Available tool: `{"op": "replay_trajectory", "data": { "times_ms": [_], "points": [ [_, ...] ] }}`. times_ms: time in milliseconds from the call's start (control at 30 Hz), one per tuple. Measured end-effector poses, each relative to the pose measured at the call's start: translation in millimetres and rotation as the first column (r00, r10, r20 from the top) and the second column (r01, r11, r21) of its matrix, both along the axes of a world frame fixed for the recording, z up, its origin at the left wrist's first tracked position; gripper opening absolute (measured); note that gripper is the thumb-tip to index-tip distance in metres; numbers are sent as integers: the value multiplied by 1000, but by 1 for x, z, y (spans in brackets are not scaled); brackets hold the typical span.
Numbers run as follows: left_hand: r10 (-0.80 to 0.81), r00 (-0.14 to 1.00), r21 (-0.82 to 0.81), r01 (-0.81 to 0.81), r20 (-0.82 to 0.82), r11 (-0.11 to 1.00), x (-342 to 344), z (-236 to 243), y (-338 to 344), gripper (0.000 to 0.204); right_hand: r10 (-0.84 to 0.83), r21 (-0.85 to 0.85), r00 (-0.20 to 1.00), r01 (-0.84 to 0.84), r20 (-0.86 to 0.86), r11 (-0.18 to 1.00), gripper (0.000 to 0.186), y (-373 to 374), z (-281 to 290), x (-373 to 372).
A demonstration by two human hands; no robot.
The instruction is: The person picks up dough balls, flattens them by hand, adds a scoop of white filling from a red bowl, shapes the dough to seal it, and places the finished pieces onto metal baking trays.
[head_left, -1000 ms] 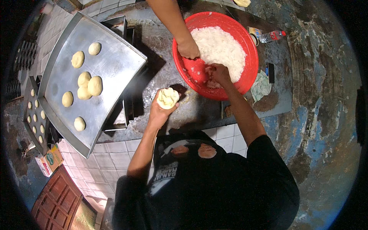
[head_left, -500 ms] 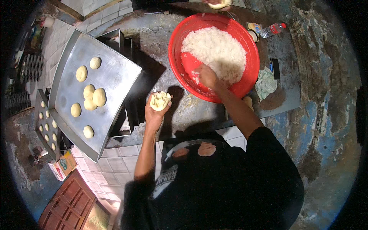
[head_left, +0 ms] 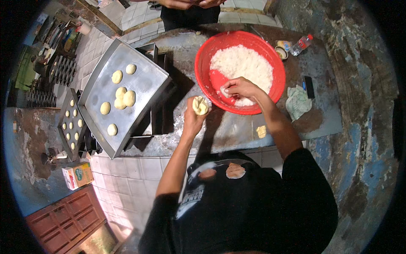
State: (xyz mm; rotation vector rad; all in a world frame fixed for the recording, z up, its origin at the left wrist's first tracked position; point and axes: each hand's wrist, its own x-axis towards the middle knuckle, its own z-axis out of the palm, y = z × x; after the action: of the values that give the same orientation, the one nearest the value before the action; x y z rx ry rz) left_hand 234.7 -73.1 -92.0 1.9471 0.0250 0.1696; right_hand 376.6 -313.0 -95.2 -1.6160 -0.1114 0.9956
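Partly hidden at the top edge, another person's hands (head_left: 186, 3) are cut off, so we cannot tell what they hold. Left of the counter, a small green and red carton (head_left: 77, 175) lies on the floor. Our left hand (head_left: 195, 117) is cupped around a pale dough piece (head_left: 200, 105); our right hand (head_left: 239, 87) pinches white filling (head_left: 243, 63) inside the red bowl (head_left: 204, 63).

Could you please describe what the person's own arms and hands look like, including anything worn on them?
Both forearms are bare, with short black sleeves ending near the shoulders. The left hand and right hand wear no gloves; no watch, bracelet or ring is visible at this size.
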Motion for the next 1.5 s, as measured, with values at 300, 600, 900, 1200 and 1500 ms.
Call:
{"op": "replay_trajectory", "data": {
  "times_ms": [300, 600, 900, 1200, 1500],
  "points": [
    [-99, 984, -65, 109, 151, 992, 30, -10, -124, 51, -202, 18, 495, 351, 845, 936, 41, -24, 51, -116],
    [-242, 959, -157, 264, 150, 952, -12, 3, -145, 68, -481, 166, 649, 486, 590, 858, 58, -72, 31, -139],
    [-183, 958, 43, 178, 222, 983, -69, 22, -143, 28, 80, -123, 130, 365, 988, 923, 38, -42, 74, -225],
    [-123, 964, -192, 77, -237, 978, -115, 66, -118, 45, -518, 515, 678, 233, 523, 825, 56, -43, 44, -231],
    [67, 997, -130, -63, 28, 990, -130, 67, -83, 39, -460, 567, 836, 230, 301, 791, 53, 4, 33, -213]
  ]
}}
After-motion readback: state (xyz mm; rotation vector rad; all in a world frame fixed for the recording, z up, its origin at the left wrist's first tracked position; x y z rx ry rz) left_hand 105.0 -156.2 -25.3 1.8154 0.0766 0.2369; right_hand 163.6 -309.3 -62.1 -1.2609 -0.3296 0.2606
